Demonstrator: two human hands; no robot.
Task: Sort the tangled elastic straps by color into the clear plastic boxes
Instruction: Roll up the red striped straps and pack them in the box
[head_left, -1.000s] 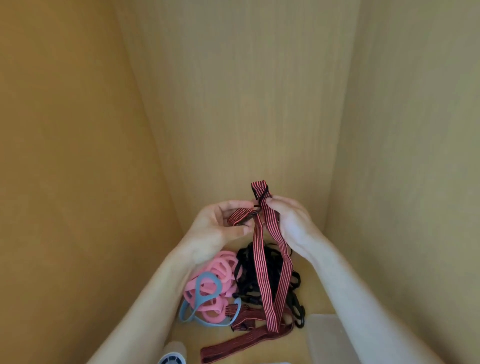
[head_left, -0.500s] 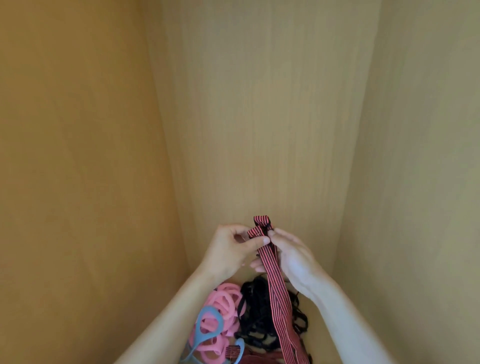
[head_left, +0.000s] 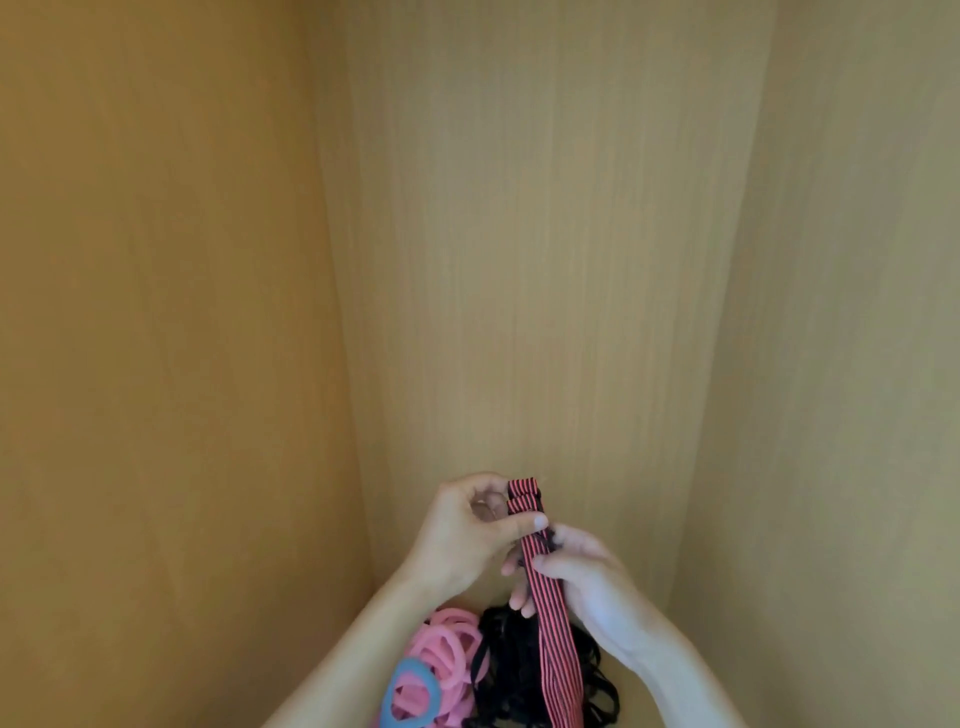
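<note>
A red and black striped elastic strap (head_left: 551, 644) hangs down from both hands in front of the back wall. My left hand (head_left: 467, 530) pinches its folded top end between thumb and fingers. Just below, my right hand (head_left: 582, 577) grips the strap's doubled length. Underneath lie a tangle of black straps (head_left: 511, 670), a heap of pink loops (head_left: 449, 654) and a blue loop (head_left: 410, 696). No clear plastic box shows in this view.
Wooden panels close the space in: a left wall (head_left: 171, 364), a back wall (head_left: 545, 260) and a right wall (head_left: 841, 364). The floor of the compartment is mostly out of view below the frame.
The view has tilted up, so the pile and the box corner slid out at the bottom. The hands folded the striped strap's top end together, and my right hand slid lower along it.
</note>
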